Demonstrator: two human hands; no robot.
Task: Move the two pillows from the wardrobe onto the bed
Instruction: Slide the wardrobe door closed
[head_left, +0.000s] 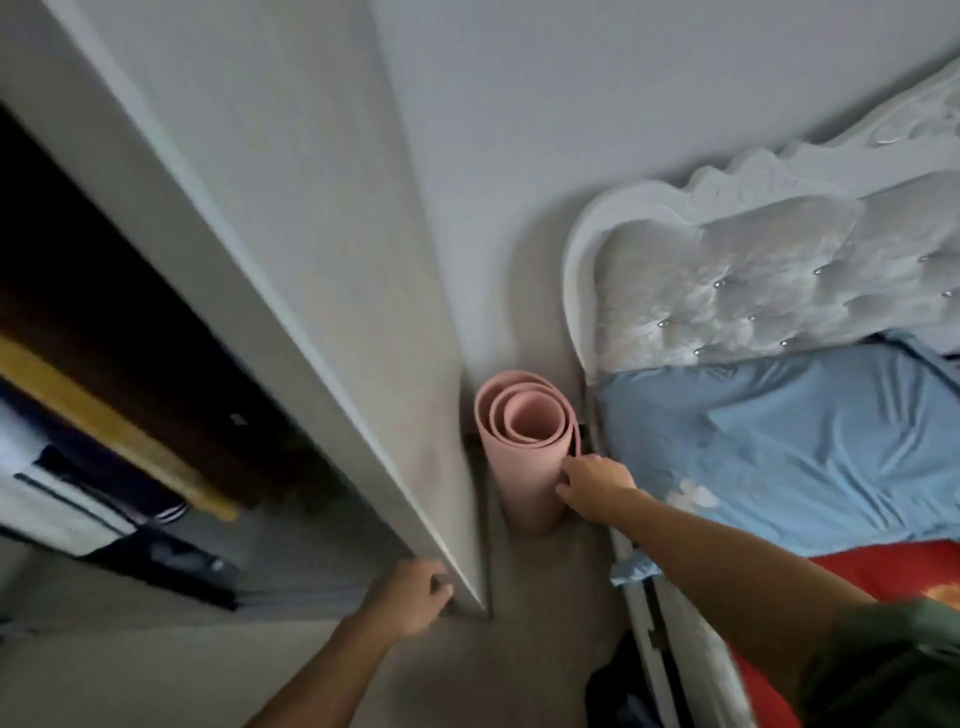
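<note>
The wardrobe stands at the left, its pale door swung out toward me. My left hand is closed around the door's lower edge. My right hand rests on the side of a rolled pink mat that stands upright between the door and the bed, fingers curled against it. The bed at the right has a blue sheet, a red cover at its near end and a tufted white headboard. Inside the wardrobe I see dark hanging clothes and folded fabric. I cannot make out any pillow.
A narrow strip of beige floor runs between the wardrobe and the bed frame. A dark object lies on the floor beside the bed's white side rail. The grey wall closes off the far end.
</note>
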